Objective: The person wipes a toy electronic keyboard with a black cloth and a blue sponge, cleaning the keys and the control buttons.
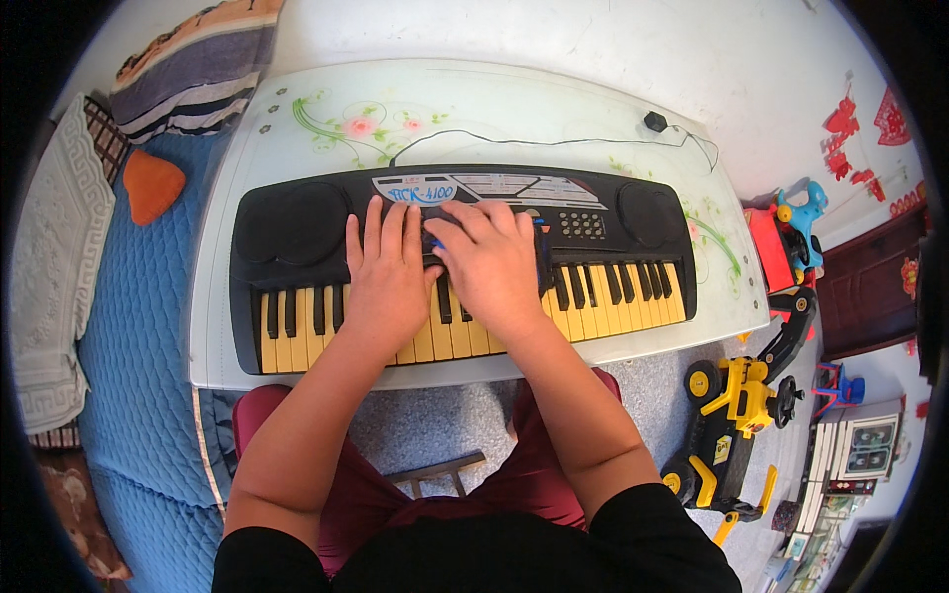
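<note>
A black electronic keyboard point(614, 238) with yellowed white keys and black keys lies across the table before me. My left hand point(389, 274) rests flat over its control panel and upper keys, fingers extended and slightly apart. Beside it, my right hand point(489, 259) bends its fingers over a dark item point(546, 259) with blue parts. That item lies on the keyboard's middle and covers some keys; my hands hide most of it, so its kind is unclear. My left thumb is close to the item's near left edge. What the right hand grips, if anything, is hidden.
The white table point(534, 93) has a floral print. A thin cable runs behind the keyboard to a black plug adapter point(655, 121). At left is a bed with a blue quilt point(141, 296) and an orange cushion point(153, 187). A yellow-black ride-on toy point(730, 415) stands right.
</note>
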Motion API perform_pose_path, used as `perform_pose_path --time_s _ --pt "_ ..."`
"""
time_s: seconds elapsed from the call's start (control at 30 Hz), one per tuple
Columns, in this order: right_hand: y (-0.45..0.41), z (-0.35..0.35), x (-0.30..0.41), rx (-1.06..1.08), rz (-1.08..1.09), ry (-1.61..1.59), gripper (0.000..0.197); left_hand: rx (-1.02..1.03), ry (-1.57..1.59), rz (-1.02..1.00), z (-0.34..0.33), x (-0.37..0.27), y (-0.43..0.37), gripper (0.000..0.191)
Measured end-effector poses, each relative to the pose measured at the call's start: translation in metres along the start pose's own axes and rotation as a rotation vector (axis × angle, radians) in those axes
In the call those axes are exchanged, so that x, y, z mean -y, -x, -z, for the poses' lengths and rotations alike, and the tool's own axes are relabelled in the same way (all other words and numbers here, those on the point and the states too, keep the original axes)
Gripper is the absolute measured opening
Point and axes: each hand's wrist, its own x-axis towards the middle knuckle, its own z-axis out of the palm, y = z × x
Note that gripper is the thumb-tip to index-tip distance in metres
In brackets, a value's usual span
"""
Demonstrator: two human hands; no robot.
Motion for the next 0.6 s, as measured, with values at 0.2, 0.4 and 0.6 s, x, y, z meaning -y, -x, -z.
perform_pose_path --time_s 0.2,0.4,0.6 --pt "-0.001 0.009 -0.016 0.052 -0.124 0.003 0.025 0.003 0.009 0.001 0.001 0.001 0.0 0.078" --pt "0.012 0.027 -0.087 0.028 -0.426 0.207 0.026 0.037 0.0 0.021 0.001 0.0 -0.002 0.078" --pt "0.017 0.043 -0.113 0.032 -0.697 0.383 0.028 0.035 0.008 0.013 0.003 0.0 -0.001 0.078"
